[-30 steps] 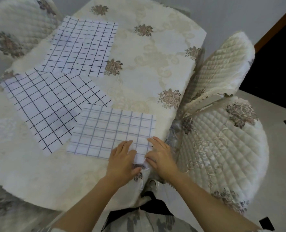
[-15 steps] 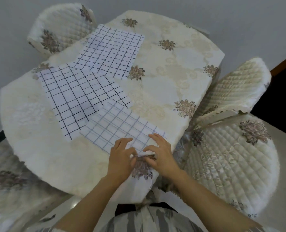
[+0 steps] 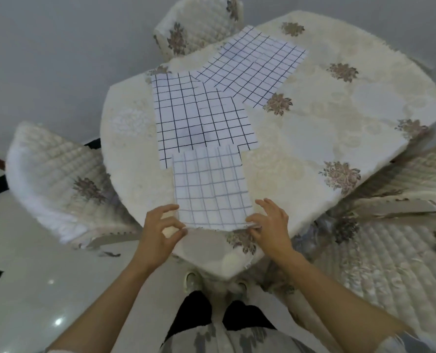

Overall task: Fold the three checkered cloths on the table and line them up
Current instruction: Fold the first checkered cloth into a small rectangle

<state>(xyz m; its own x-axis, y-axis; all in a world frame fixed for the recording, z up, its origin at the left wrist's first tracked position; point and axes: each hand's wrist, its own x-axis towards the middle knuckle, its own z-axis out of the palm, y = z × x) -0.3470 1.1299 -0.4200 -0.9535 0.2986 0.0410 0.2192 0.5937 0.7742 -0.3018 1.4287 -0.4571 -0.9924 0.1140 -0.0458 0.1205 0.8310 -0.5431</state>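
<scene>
Three white checkered cloths lie flat on the table (image 3: 313, 138). The nearest cloth (image 3: 211, 187) has pale grey lines and overlaps the near edge of the middle cloth (image 3: 199, 115), which has bold black lines. The far cloth (image 3: 252, 70) lies angled toward the back. My left hand (image 3: 160, 230) pinches the near left corner of the nearest cloth between thumb and fingers. At the near right corner my right hand (image 3: 270, 225) grips the edge, which is slightly lifted off the tablecloth.
The table wears a cream floral tablecloth and its near corner points at me. Quilted chairs stand at the left (image 3: 58, 179), at the back (image 3: 199, 24) and at the right (image 3: 403, 238). My feet show below the table on a glossy floor.
My hands have spread apart from the middle of the near edge to its two corners. The view has swung round, so the cloths now run straight away from me.
</scene>
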